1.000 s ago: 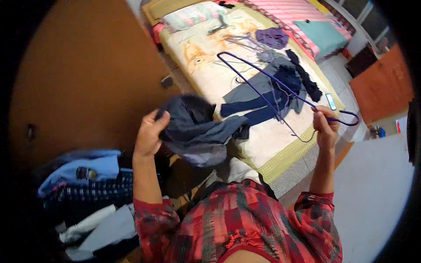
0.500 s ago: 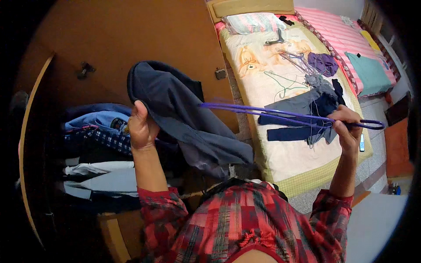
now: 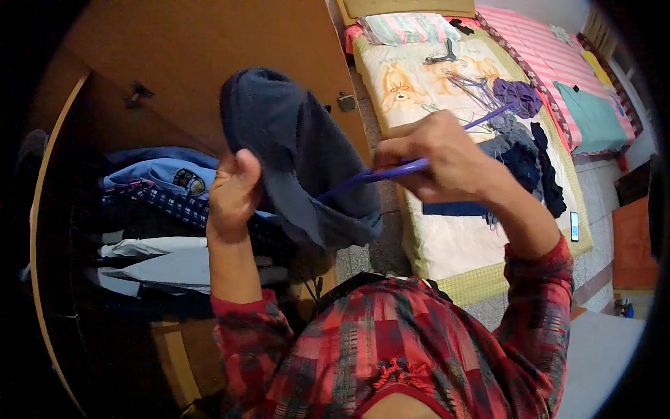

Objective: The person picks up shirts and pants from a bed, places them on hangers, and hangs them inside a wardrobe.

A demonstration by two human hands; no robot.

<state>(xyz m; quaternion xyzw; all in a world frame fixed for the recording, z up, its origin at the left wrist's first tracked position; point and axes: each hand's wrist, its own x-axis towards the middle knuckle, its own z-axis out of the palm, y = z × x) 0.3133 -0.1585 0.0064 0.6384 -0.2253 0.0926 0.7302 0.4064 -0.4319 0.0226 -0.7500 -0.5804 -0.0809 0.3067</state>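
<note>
My left hand [image 3: 234, 194] is closed on the edge of a dark grey-blue garment [image 3: 279, 133], holding it up in front of the wardrobe, thumb uppermost. The cloth hangs in loose folds, and its exact kind does not show. To its right, my right hand [image 3: 443, 159] grips a purple clothes hanger [image 3: 398, 170]. One end of the hanger reaches to the garment's right side, where folds hide its tip. The opposite end sticks out past my right hand over the bed.
At left, folded clothes [image 3: 157, 171] fill a wooden wardrobe beside its open door [image 3: 230, 42]. The bed [image 3: 453, 258] at right carries a pillow [image 3: 408, 29], dark clothes [image 3: 516, 164], a purple cloth [image 3: 516, 98], several hangers and a phone [image 3: 574, 226]. A pink-striped bed [image 3: 516, 35] stands beyond.
My right hand has swung left with the hanger, from over the bed to beside the garment. The hanger's end now meets the cloth. My left hand has shifted slightly right, still holding the garment.
</note>
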